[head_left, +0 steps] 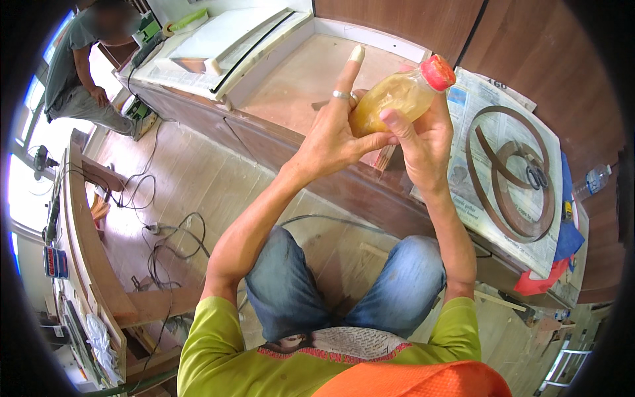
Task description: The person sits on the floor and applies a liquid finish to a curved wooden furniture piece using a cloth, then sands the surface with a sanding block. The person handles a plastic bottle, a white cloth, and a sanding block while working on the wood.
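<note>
Two hands up at one squat bottle [374, 109], clear with yellowish contents, held tilted above the worktop [284, 89] edge. Right hand [428, 149] clamped on it, thumb across the front; left hand [334, 126] at the base end, index finger raised apart, thumb under the bottle, can't tell if it grips or only touches. Pale coating on that raised fingertip. Progress: bottle picked up, red cap [438, 73] on, plenty of contents left, so opening or dispensing looks undone right now. Brown strip [487, 149] lies loosely coiled on newspaper [458, 175], dark scissors-like tool [534, 175] on it, neither in hand; probably early or between steps, overall stage unclear
</note>
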Demonstrator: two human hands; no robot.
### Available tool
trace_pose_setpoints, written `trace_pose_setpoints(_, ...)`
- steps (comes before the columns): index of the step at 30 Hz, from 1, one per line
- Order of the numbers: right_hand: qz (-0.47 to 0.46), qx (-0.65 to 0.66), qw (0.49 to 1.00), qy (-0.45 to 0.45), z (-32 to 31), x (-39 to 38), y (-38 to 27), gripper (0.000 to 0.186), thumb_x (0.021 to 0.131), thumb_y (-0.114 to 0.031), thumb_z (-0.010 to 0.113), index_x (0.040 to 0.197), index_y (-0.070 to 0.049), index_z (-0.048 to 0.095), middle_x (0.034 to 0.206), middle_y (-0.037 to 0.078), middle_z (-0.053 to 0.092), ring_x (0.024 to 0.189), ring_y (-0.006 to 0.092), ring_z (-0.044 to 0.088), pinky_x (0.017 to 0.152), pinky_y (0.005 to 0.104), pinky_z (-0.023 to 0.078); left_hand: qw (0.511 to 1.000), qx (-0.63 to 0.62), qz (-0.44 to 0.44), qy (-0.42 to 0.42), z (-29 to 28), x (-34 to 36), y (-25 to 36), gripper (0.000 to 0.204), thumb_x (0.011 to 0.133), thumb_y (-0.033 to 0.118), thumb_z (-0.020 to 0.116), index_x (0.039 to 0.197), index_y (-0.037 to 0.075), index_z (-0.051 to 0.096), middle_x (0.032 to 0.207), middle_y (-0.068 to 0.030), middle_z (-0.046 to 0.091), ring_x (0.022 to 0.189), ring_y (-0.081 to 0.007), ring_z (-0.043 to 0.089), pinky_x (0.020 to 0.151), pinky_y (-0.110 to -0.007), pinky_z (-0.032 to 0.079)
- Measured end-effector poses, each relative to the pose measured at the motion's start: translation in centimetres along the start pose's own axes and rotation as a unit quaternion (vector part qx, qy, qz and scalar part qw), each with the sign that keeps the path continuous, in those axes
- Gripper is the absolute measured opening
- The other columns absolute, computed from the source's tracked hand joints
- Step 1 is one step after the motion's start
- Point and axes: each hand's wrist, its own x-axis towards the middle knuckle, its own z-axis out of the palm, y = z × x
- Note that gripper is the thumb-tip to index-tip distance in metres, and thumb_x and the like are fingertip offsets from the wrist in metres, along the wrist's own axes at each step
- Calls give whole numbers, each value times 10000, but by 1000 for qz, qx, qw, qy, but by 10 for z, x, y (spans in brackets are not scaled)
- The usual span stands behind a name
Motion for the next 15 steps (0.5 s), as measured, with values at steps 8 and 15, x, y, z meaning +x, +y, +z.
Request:
trace_pose_setpoints(8, 39, -26, 998, -36, -12, 2, -6, 577, 943, -176, 777, 1406, -8, 477, 1214, 103, 671, 1121, 178, 647, 953, 323, 534, 999, 45, 8, -22, -1, -3, 13, 1245, 790, 261, 905, 1650, 76, 24, 1019, -221, 697, 957, -347, 697, 894, -427, 530)
trace_pose_setpoints(15, 24, -37, 998, -37, -10, 4, -10, 615, 998, -369, 691, 1442, 13, 502, 1314, 136, 643, 1195, 205, 619, 1065, 371, 472, 999, -28, 20, -37, -2, -3, 5, 1215, 795, 78, 880, 1662, 96, 30, 1199, -177, 698, 1044, -220, 680, 937, -393, 510)
